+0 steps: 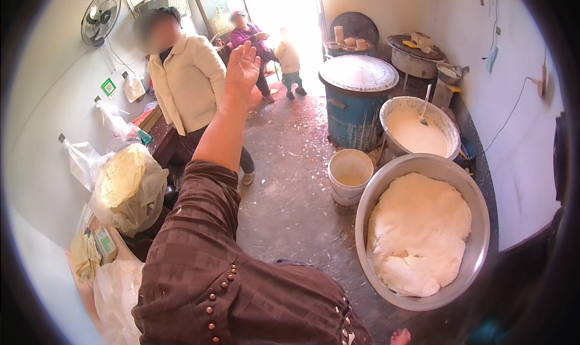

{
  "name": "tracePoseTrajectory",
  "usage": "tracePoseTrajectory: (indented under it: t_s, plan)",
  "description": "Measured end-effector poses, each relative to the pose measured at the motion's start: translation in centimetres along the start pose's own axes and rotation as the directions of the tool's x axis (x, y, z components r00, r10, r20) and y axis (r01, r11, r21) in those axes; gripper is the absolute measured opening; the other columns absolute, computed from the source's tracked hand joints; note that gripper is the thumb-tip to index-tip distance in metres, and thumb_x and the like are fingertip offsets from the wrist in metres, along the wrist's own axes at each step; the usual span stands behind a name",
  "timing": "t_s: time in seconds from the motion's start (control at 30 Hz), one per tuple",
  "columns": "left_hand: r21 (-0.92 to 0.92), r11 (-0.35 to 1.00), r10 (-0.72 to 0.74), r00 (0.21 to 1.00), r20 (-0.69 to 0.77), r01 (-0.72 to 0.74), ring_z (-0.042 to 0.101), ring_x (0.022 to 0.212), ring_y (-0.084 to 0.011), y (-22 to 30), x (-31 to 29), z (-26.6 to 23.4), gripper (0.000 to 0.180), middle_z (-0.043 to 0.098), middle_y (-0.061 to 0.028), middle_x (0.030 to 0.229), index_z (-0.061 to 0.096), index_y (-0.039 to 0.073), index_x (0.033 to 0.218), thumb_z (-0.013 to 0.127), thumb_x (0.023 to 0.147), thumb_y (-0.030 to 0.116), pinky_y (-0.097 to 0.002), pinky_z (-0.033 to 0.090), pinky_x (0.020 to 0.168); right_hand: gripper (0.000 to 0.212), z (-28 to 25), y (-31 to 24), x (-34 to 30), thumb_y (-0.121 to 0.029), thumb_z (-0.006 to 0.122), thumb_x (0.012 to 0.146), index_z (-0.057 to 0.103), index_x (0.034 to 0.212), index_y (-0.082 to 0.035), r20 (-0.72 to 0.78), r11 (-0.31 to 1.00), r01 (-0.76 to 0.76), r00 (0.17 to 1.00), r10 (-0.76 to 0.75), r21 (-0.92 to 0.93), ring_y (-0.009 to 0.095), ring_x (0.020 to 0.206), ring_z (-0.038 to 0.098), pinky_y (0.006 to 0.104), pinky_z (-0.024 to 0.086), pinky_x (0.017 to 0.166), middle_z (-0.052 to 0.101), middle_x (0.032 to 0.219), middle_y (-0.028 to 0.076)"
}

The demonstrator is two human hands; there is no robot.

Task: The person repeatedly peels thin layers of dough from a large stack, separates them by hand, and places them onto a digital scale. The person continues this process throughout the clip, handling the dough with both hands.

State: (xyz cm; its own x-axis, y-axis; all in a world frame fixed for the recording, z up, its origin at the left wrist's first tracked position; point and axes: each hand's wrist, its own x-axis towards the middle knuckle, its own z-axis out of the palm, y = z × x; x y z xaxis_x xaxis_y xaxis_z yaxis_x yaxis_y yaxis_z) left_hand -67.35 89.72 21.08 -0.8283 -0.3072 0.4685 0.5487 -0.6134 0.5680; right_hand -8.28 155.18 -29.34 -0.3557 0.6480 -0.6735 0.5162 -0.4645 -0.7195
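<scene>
My left arm, in a rolled-up brown sleeve, stretches up and forward across the middle of the view. At its end my left hand (243, 67) is raised in the air with its fingers extended, holding nothing. Only a small part of my right hand (400, 337) shows at the bottom edge, and its fingers are mostly cut off. It is nearest to a large metal basin (362, 248), apart from its rim. A big pale mass of dough (417, 233) fills most of that basin.
Beyond the dough stand a basin of batter (417, 130) with a ladle (425, 106), a white bucket (350, 170) and a lidded blue drum (356, 118). A person in a cream jacket (187, 79) stands at left, beside bagged flatbreads (124, 176). Two people are near the bright doorway.
</scene>
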Motion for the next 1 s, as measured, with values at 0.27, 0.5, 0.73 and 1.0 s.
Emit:
tracePoseTrajectory:
  t_s: [0.27, 0.5, 0.73, 1.0]
  plan:
    - [-0.206, 0.978, 0.013, 0.986, -0.166, -0.047, 0.027, 0.135, -0.0334, -5.1, -6.1, 4.4, 0.010, 0.038, -0.0182, 0.139, 0.059, 0.010, 0.085, 0.066, 0.078, 0.012, -0.0436, 0.020, 0.112, 0.007, -2.5, -1.3, 1.1, -0.014, 0.054, 0.086, 0.057, 0.085, -0.008, 0.187, 0.976, -0.033, 0.980, 0.075, -0.216, 0.021, 0.060, 0.057, 0.0342, 0.047, 0.050, 0.058, 0.072, 0.007]
    - [-0.168, 0.986, -0.021, 0.986, -0.162, -0.006, 0.049, 0.117, -0.0319, -9.2, -16.3, 10.9, 0.009, 0.054, -0.0173, 0.122, 0.062, 0.009, 0.083, 0.068, 0.079, 0.013, -0.0420, 0.042, 0.097, 0.015, -15.8, 1.1, 6.9, -0.021, 0.055, 0.088, 0.057, 0.096, -0.009, 0.226, 0.957, -0.121, 0.957, 0.184, -0.265, 0.018, 0.059, 0.055, 0.0292, 0.043, 0.045, 0.059, 0.078, 0.006]
    - [-0.005, 0.995, -0.098, 0.982, -0.164, 0.098, 0.052, 0.115, -0.0305, -10.8, -26.2, 17.1, 0.010, 0.057, -0.0175, 0.119, 0.062, 0.008, 0.086, 0.065, 0.083, 0.016, -0.0427, 0.044, 0.096, 0.018, -28.7, -4.9, 15.0, -0.022, 0.059, 0.086, 0.058, 0.100, -0.011, 0.180, 0.911, -0.166, 0.952, 0.248, -0.379, 0.017, 0.062, 0.055, 0.0297, 0.043, 0.047, 0.059, 0.076, 0.005]
    - [0.009, 0.953, -0.299, 0.950, -0.093, 0.301, 0.056, 0.113, -0.0270, -16.5, -32.5, 17.4, 0.018, 0.060, -0.0130, 0.119, 0.059, 0.004, 0.100, 0.054, 0.088, 0.016, -0.0403, 0.045, 0.095, 0.024, -24.4, -10.5, 19.4, -0.018, 0.059, 0.085, 0.051, 0.067, -0.006, 0.425, 0.978, -0.013, 0.899, 0.102, -0.207, 0.018, 0.062, 0.057, 0.0348, 0.044, 0.052, 0.056, 0.066, 0.005]
